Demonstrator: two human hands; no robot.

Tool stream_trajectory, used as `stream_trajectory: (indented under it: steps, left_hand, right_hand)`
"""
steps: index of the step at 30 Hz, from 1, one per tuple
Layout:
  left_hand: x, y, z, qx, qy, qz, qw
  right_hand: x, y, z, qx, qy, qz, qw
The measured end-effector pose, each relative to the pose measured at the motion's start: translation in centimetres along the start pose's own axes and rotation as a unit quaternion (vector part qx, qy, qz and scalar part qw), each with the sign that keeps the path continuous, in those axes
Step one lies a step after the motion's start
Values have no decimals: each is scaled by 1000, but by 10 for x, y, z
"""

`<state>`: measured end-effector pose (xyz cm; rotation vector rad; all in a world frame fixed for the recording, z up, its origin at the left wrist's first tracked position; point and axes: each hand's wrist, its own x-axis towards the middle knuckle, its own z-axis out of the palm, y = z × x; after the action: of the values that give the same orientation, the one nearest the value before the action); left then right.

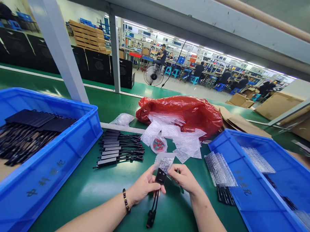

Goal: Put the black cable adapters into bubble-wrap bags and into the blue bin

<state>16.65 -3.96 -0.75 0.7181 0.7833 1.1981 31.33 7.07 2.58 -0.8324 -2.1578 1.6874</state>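
My left hand (143,188) is closed round a small black module with cables (160,177) that hang down to connectors (151,218). My right hand (185,179) pinches a small clear bubble-wrap bag (164,162) at the module's top. A row of the same black cabled modules (117,150) lies on the green table (95,192) just beyond my left hand.
A blue bin (52,166) at left holds many black modules. Another blue bin (264,189) at right holds bubble-wrapped pieces, with more (220,170) leaning on its rim. Loose bubble bags (179,137) and a red plastic bag (186,112) lie behind. Seated people work far off.
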Motion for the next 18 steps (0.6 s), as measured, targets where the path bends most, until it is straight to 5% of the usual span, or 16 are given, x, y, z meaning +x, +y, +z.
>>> stream_trajectory:
  steps: [3,7,10,14,18]
  left_hand:
    - [2,2,0,3,34,3,999]
    - [0,3,3,68,13,-6,998]
    - [-4,0,7,102,-5,8,995]
    - [-6,-2,10,117,25,30,992]
    - [-3,0,10,138,56,33,988]
  right_hand:
    - [1,2,1,-4,-45,29,999]
    - [1,3,-2,96,36,45,994]
    - [-2,-1,-5,68,61,-8,996]
    - [-5,-4,-6,38,30,-59,997]
    - [-4,1,-3,4,12,-18,1000]
